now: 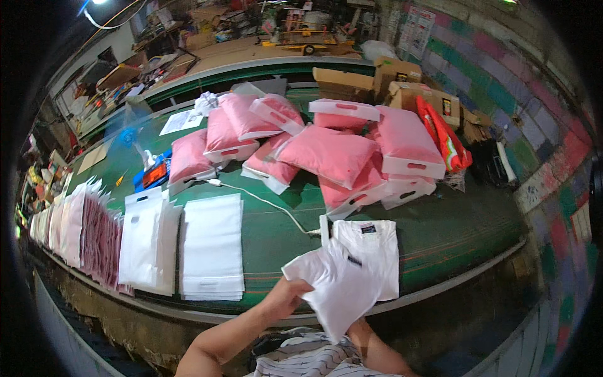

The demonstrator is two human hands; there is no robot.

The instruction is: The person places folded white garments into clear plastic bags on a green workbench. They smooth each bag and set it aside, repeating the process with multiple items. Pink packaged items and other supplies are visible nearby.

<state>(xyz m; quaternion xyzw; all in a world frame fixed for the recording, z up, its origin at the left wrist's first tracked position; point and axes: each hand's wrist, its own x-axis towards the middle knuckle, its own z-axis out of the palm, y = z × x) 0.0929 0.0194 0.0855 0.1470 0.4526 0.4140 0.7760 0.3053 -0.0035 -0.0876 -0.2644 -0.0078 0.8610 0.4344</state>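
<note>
My left hand (292, 294) is closed on the left edge of a folded white T-shirt (342, 286), its thumb on top. The shirt is held tilted above the table's near edge, a dark label at its neck. My right hand (358, 328) is under the shirt's lower right side, its fingers hidden behind the cloth. Just beyond lies another folded white T-shirt (381, 251), neck label facing up, partly covered by the held one. A narrow white strip (324, 231) stands up beside it.
Left on the green table (270, 242) are a flat stack of white bags (212, 248) and upright rows of white and pink bags (94, 232). Several pink-filled bags (330, 151) are piled behind, with a white cable (270, 202) before them. Cardboard boxes (414, 97) stand at the back right.
</note>
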